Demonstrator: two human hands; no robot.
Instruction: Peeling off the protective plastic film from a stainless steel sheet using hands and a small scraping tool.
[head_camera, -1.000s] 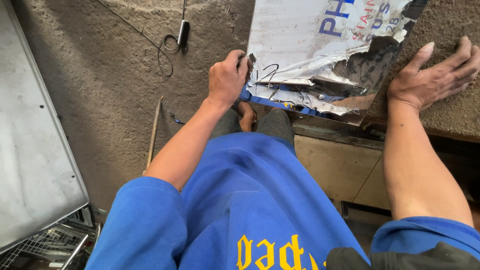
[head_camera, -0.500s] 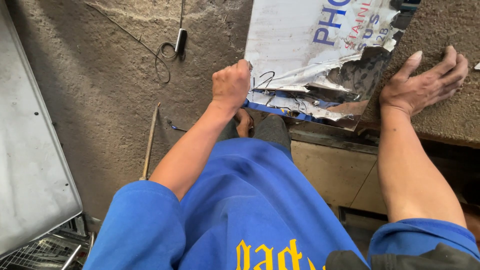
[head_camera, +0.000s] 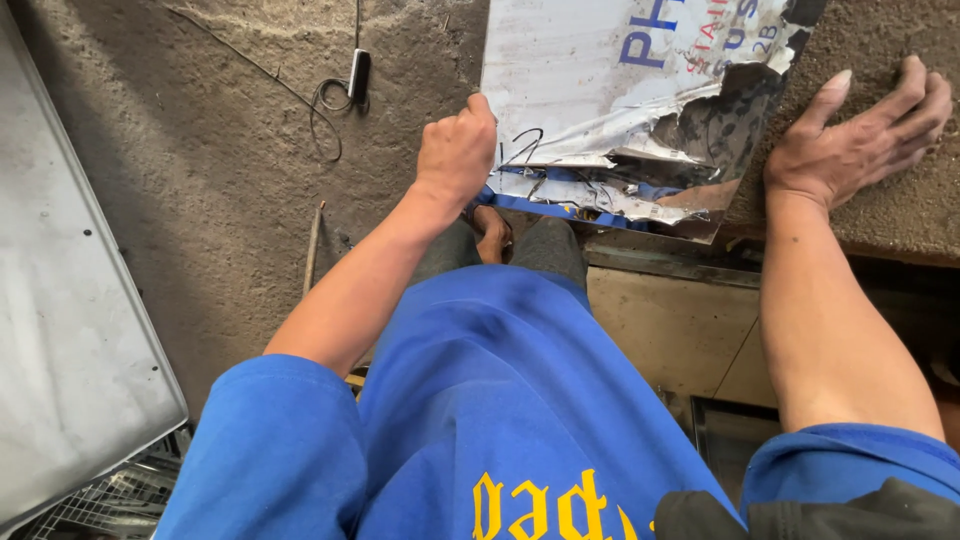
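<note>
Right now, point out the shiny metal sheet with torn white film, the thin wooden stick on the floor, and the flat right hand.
shiny metal sheet (head_camera: 575, 60): head view, film-covered face.
thin wooden stick (head_camera: 313, 250): head view, mid-shaft.
right hand (head_camera: 850, 145): head view, back of hand.

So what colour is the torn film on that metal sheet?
White with blue and red print, blue underside at the torn film, on the shiny metal sheet; head view.

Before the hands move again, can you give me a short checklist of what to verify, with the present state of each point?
1. Left hand closed at the left edge of the metal sheet: ok.
2. What exactly its fingers pinch, film or sheet: cannot tell.
3. Right hand flat and open on the rough surface, off the sheet: ok.
4. Protective film removed: not ok, torn and crumpled along the near edge.
5. Bare foot away from the sheet's near edge: not ok, just beneath it.
</note>
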